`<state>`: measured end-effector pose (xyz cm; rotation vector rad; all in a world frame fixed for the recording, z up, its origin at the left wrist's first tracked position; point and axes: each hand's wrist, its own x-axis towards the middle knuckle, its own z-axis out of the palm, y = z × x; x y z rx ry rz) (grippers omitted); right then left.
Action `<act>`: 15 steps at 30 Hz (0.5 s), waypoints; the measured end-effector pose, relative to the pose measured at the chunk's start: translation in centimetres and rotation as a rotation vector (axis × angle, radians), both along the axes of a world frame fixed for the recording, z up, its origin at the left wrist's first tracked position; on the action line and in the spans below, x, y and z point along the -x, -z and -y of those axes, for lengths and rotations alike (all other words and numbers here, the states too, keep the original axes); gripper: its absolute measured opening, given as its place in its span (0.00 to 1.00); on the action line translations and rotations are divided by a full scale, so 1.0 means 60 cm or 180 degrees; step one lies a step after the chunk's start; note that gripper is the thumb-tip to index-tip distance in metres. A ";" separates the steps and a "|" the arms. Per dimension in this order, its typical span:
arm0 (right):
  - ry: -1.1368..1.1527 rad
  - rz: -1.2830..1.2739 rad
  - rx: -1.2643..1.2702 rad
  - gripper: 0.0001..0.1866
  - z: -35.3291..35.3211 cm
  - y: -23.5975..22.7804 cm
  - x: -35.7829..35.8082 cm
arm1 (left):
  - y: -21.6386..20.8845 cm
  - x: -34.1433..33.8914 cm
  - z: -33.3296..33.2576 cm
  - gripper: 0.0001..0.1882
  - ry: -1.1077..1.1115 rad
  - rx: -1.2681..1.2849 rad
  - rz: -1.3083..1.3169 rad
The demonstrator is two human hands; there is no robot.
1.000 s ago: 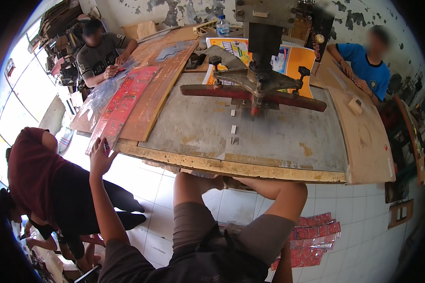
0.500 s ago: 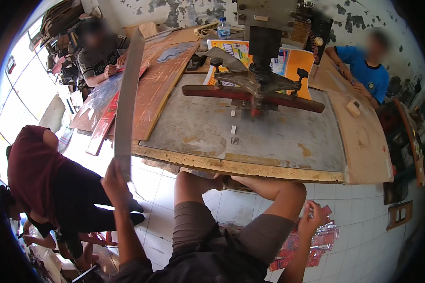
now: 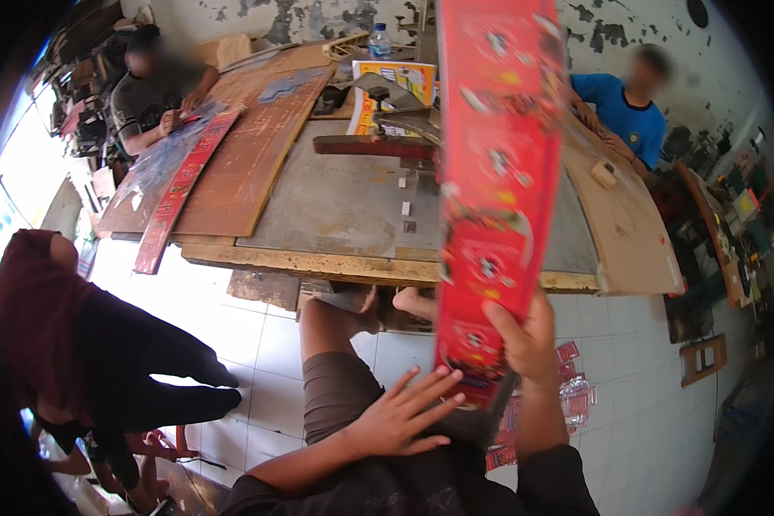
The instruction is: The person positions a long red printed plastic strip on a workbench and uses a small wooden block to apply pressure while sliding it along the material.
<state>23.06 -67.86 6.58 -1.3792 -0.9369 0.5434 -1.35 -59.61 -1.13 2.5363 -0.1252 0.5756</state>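
Observation:
A long red printed strip [image 3: 494, 198] with a repeated pattern of small pictures stands nearly upright before me, leaning over the worktable. My right hand [image 3: 526, 340] grips its right edge near the lower end, thumb lying across the printed face. Beside the bottom of the strip, my left hand [image 3: 404, 417] is open with fingers spread, its fingertips at the lower left edge. Whether they press on it I cannot tell. Behind the strip is a press head with a dark red bar [image 3: 374, 146], partly hidden by it.
The worktable [image 3: 318, 193] has a grey metal top and a wooden front edge. Another red strip [image 3: 185, 193] lies on the left board. Red packs [image 3: 576, 396] are on the floor at right. One person [image 3: 159, 103] sits far left, another [image 3: 623, 112] far right; a third [image 3: 77, 327] bends nearby.
The long strip has gone from my left hand to my right and moved rightward, its red face now showing. My left hand has let go and come down toward the middle.

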 end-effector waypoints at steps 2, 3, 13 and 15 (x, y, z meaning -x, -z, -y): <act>0.0170 0.0025 -0.0449 0.37 0.081 0.026 -0.007 | 0.004 0.009 -0.019 0.40 -0.0168 0.0081 0.0253; 0.0308 -0.0106 -0.0618 0.40 0.115 0.031 -0.004 | 0.001 0.004 -0.028 0.40 -0.0242 0.0085 0.0315; 0.0794 -0.0978 0.0094 0.45 0.178 0.125 0.014 | 0.011 -0.115 -0.038 0.40 0.0212 0.0319 0.0212; 0.0556 -0.1251 0.0096 0.44 0.152 0.134 0.010 | 0.021 -0.118 -0.029 0.40 0.0183 0.0386 0.0181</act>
